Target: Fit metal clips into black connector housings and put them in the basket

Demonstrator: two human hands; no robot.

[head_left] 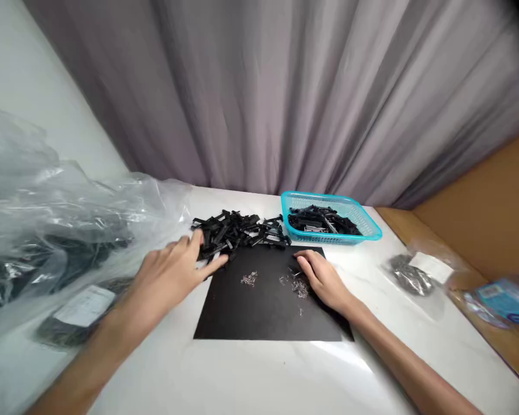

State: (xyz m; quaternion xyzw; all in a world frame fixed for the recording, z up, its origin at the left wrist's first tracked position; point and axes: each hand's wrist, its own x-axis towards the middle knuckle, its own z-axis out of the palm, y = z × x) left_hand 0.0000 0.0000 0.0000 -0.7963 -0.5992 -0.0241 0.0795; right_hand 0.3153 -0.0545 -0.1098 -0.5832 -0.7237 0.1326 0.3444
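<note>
My left hand (173, 271) reaches forward to a heap of small black plastic parts (237, 230) at the far edge of a black mat (263, 305); its fingers are spread and touch the heap's near edge. My right hand (324, 276) lies on the mat's right part with its fingers curled down over a scatter of tiny silver metal pieces (300, 287). I cannot make out whether they pinch one. A second little cluster of metal pieces (249, 279) lies mid-mat.
A turquoise basket (372, 230) with black parts stands behind the mat on the right. Crumpled clear plastic bags (60, 219) with dark contents fill the left side. A small bag (410, 275) lies right, beside a cardboard box (493, 219). Grey curtain behind.
</note>
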